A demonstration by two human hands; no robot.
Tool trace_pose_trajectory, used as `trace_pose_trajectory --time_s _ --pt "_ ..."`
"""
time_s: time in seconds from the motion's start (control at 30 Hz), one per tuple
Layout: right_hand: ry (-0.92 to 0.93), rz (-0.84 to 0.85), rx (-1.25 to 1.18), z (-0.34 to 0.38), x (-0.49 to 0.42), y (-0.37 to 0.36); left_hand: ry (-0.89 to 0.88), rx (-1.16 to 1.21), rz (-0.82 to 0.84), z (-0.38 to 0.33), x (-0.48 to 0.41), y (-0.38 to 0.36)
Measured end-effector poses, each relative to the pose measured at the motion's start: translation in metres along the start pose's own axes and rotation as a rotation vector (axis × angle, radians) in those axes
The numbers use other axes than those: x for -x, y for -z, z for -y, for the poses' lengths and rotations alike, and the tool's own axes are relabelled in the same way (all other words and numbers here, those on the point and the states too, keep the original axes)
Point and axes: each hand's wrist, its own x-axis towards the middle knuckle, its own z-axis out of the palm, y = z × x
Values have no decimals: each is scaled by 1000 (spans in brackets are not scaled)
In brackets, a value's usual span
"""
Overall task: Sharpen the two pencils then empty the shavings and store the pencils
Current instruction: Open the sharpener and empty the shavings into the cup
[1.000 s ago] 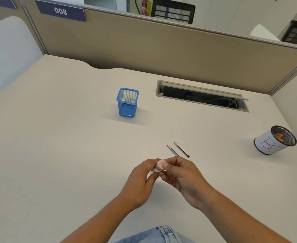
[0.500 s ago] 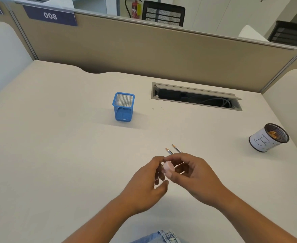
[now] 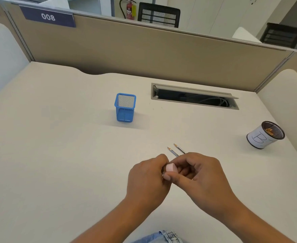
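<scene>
Pencils, two of them (image 3: pixel 172 151) (image 3: pixel 179 148), lie side by side on the tabletop (image 3: pixel 56 137), sharpened tips pointing away and their rear ends hidden behind the right hand (image 3: pixel 202 178). One pink sharpener (image 3: pixel 171 167) sits between the two hands above the tabletop. The right hand's grip pinches it between thumb and forefinger, and the left hand (image 3: pixel 147 174) has its grip curled tight against the sharpener's left side. One blue mesh holder (image 3: pixel 125 109) stands upright farther back to the left. One paper-wrapped mesh cup (image 3: pixel 263 135) marked "B" stands well apart at the right, with shavings (image 3: pixel 269 131) inside.
</scene>
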Motion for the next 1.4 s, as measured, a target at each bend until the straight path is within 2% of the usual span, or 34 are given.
trace_pose_trajectory --time_s 0.17,0.33,0.47,0.57,0.63,0.73,0.83,1.0,1.17,1.27,1.4 --pt "237 -43 181 -2 -2 1 -40 24 -22 0 -1 5" --pt "525 -42 639 -8 -10 5 -14 86 103 -15 4 9" --pt "690 -43 661 -13 -22 7 36 99 195 -22 2 8" --pt "756 -25 624 -16 -24 9 -6 41 281 -28 -1 10" --pt "780 -3 597 -15 -24 12 -24 88 321 -32 -2 12" --pt "793 15 598 -15 -21 17 -14 130 346 -38 -2 9" --pt "786 -13 653 -17 -18 23 -9 75 332 -44 -1 3" --pt "749 -83 695 -15 -11 32 -14 74 187 -51 4 -5" --pt "749 -41 591 -11 -12 41 -47 143 91 -57 1 -10" --pt "609 47 481 -7 -10 45 0 161 54 -54 -1 -10" --pt "320 137 349 -3 -5 47 57 121 29 -49 -4 -6"
